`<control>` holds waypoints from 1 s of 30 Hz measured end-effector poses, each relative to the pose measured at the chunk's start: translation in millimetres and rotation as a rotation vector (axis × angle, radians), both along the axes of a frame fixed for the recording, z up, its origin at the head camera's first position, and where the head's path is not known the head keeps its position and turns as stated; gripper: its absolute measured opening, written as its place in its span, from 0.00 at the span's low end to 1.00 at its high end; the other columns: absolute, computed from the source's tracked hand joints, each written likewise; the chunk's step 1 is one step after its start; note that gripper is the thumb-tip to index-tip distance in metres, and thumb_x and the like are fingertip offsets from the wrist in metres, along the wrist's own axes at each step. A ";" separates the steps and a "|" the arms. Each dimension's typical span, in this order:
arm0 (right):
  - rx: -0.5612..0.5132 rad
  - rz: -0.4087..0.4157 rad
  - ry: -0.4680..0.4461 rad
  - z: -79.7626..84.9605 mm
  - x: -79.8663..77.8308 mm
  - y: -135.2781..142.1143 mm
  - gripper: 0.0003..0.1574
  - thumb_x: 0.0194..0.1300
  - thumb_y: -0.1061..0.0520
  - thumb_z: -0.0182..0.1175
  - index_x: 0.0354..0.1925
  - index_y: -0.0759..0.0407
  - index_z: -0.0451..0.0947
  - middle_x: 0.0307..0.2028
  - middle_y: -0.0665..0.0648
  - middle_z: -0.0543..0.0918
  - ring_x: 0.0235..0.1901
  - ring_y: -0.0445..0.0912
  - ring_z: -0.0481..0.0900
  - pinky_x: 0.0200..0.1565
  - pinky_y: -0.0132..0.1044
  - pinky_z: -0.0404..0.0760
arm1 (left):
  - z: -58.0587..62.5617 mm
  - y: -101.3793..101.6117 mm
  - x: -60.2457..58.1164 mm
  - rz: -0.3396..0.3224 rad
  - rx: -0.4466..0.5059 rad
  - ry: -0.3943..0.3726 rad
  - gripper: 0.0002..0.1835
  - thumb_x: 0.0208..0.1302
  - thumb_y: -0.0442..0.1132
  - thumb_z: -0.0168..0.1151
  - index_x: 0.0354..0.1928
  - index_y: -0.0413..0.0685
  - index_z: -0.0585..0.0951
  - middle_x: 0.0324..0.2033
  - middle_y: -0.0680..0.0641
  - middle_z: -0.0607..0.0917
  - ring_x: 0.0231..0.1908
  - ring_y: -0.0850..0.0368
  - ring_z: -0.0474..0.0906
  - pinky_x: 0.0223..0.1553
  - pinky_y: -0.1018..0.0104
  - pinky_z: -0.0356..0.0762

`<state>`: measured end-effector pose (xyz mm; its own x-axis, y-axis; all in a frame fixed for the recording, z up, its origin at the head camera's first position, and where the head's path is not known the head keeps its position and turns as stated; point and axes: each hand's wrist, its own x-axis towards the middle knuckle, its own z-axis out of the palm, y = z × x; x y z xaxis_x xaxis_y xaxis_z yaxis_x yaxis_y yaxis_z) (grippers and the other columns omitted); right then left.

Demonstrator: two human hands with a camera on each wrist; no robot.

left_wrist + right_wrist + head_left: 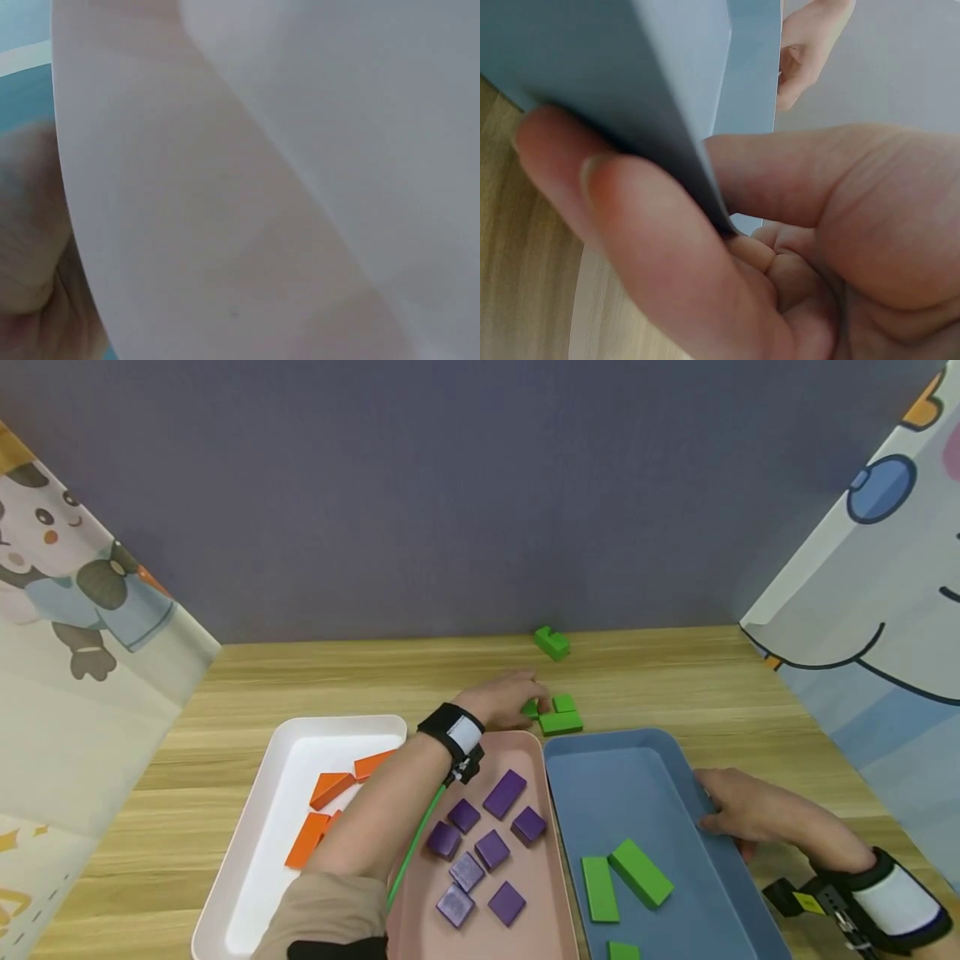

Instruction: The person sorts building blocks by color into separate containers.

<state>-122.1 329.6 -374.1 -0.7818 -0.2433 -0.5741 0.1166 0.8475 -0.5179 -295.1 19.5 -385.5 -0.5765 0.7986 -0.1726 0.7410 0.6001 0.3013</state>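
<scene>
My left hand [506, 700] is behind the pink tray [551, 852], its fingers curled down around a small green block [531, 709], which they partly hide. Just right of those fingers lie a green block [561, 722] and a smaller green block [563, 702]. On the right side, my right hand [738, 806] grips the rim of the blue tray [622, 768]. In the right wrist view the thumb is inside the tray wall and the fingers [660, 240] lie against its outside. A pale surface fills most of the left wrist view.
Several purple blocks [504, 794] lie in the pink tray. Orange blocks [332, 789] lie in the white tray [247, 868], partly behind my left forearm. The blue tray holds green blocks [641, 872]. A notched green block [552, 643] stands near the dark back wall [480, 502].
</scene>
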 end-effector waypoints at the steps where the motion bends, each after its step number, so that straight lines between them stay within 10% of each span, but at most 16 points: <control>1: -0.002 0.000 0.002 0.0 0.2 0.0 0.38 0.62 0.64 0.59 0.64 0.76 0.55 0.36 0.64 0.81 0.12 0.52 0.78 0.16 0.42 0.78 | 0.9 -0.4 0.1 0.005 -0.006 0.007 0.15 0.63 0.35 0.60 0.51 0.56 0.80 0.57 0.50 0.76 0.65 0.52 0.64 0.67 0.61 0.63; 17: -0.010 -0.011 0.000 0.3 0.9 0.0 0.36 0.61 0.65 0.59 0.63 0.76 0.56 0.31 0.62 0.79 0.12 0.52 0.78 0.17 0.43 0.79 | 11.7 -9.2 8.1 0.057 0.001 0.064 0.14 0.69 0.34 0.52 0.54 0.50 0.79 0.54 0.50 0.76 0.57 0.56 0.72 0.57 0.66 0.72; 30: -0.024 -0.006 0.029 -0.2 2.9 -0.6 0.35 0.61 0.65 0.59 0.62 0.75 0.58 0.33 0.62 0.80 0.12 0.52 0.77 0.16 0.42 0.78 | 39.7 9.3 38.3 -0.109 0.056 0.211 0.14 0.65 0.35 0.59 0.52 0.50 0.80 0.47 0.52 0.77 0.50 0.60 0.73 0.53 0.73 0.72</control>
